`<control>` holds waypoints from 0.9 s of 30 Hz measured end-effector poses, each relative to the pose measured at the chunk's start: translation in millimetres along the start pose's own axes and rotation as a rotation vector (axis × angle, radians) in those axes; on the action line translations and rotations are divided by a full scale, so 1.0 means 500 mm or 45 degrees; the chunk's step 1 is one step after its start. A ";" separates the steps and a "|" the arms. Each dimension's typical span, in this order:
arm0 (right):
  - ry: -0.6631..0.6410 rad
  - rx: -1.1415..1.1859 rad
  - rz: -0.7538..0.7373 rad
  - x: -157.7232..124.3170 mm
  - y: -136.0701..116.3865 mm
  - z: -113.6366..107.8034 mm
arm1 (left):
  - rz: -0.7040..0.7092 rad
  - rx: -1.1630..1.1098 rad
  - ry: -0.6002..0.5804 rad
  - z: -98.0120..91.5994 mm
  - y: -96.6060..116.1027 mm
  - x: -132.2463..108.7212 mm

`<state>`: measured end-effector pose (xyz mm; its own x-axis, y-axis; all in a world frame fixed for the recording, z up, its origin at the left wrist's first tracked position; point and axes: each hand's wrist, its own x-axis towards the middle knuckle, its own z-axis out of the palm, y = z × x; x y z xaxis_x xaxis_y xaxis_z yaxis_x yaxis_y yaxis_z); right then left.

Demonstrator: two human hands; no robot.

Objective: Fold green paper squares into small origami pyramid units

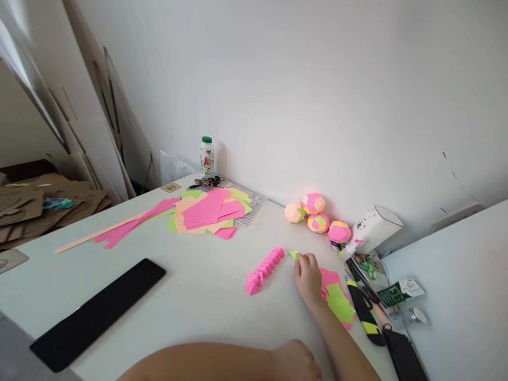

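Observation:
In my right hand (308, 278) a small folded green paper piece (294, 255) is pinched between thumb and fingertips, just above or on the table. To its left, a slanting row of folded pink paper pieces (265, 269) stands close together on the white tabletop. Beside the right wrist lies a pile of pink and green paper squares (340, 304), partly covered by the hand. My left hand (296, 355) is at the bottom edge with its forearm across the front. Its fingers look curled together, and the frame cuts them off, so anything inside is hidden.
Loose coloured paper (206, 211) and paper strips (135, 222) lie at the back left, near a white bottle (207, 157) and keys (208, 182). A black slab (99, 315) is front left. Paper balls (317, 223), a yellow-black cutter (364, 312) and a phone (405, 357) sit right.

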<state>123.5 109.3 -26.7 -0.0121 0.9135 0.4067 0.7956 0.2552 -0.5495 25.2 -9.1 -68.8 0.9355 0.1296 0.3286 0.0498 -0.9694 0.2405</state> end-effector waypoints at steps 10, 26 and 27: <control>-0.160 -0.443 -0.613 0.004 -0.012 0.004 | -0.022 -0.021 -0.082 0.000 -0.003 0.005; -0.281 -0.317 -0.851 -0.008 -0.023 -0.001 | -0.025 0.006 -0.055 -0.023 0.000 -0.006; -0.281 -0.309 -0.876 -0.008 -0.023 -0.001 | -0.026 0.010 -0.058 -0.024 0.001 -0.006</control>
<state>114.8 102.5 -21.8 -0.6538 0.6226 0.4299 0.6755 0.7363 -0.0391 18.2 -7.2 -58.5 0.9492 0.1398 0.2818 0.0714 -0.9682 0.2398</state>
